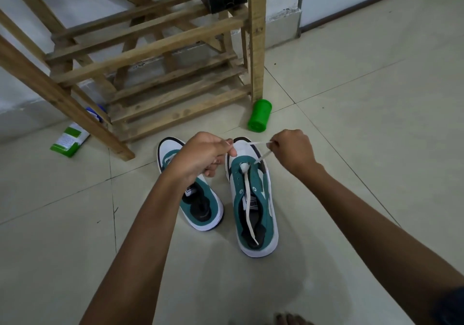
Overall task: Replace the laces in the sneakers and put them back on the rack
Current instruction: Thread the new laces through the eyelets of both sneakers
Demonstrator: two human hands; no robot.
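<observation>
Head view, so just the one angle: we're at the very start of lacing the right-hand sneaker [253, 199], mid-frame on the floor [364, 124], with its unlaced twin [195, 199] just beside it. Our left hand [200, 156] and right hand [292, 149] each pinch the white lace [248, 199], which looks threaded through the toe-end eyelets only, one end trailing into the shoe. Next, we'd guess, even the ends, then cross upward. The rack [150, 56] waits upper left, green canister [259, 115] by its post.
</observation>
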